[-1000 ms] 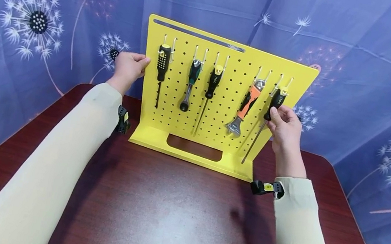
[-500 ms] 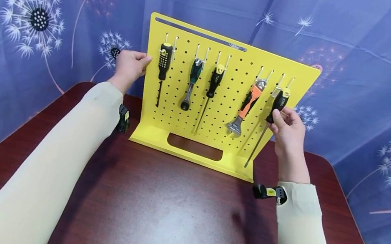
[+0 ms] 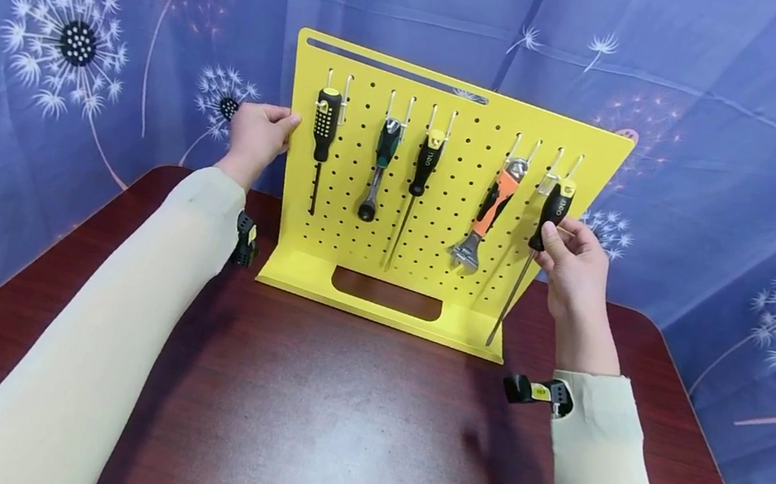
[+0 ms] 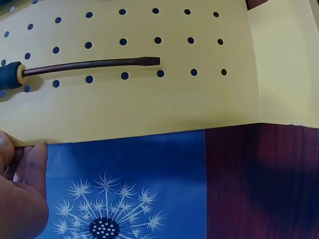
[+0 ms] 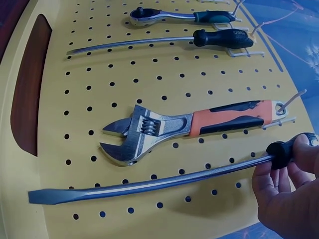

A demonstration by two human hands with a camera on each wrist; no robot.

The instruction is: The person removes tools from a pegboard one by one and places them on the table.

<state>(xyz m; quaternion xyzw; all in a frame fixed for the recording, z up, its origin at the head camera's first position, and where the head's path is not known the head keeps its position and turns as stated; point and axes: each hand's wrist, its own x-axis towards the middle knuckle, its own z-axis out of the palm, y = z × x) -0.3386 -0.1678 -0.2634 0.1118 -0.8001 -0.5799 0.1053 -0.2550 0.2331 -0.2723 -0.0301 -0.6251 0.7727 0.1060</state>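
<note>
A yellow pegboard [image 3: 601, 150] stands upright on the table, and my left hand [image 3: 258, 141] pinches its left edge between thumb and fingers. At the board's right side my right hand [image 3: 575, 268] grips the lower handle of a black screwdriver with a yellow end [image 3: 553, 215]. In the right wrist view its long shank [image 5: 149, 186] with a flat tip runs in front of the board. The handle's end overlaps the rightmost hook [image 3: 550, 174] in the head view. Beside it hangs an orange-handled adjustable wrench [image 3: 498, 200].
Farther left on hooks hang another black screwdriver [image 3: 425, 166], a green-handled ratchet wrench [image 3: 385, 150] and a black screwdriver with yellow dots [image 3: 326, 126]. The dark wooden table [image 3: 334, 401] extends in front. A blue dandelion-print curtain [image 3: 182, 61] stands behind.
My right hand has drawn the screwdriver down and slightly right, away from the hook's top, its tip lowering toward the board's foot. My left hand has stayed on the edge.
</note>
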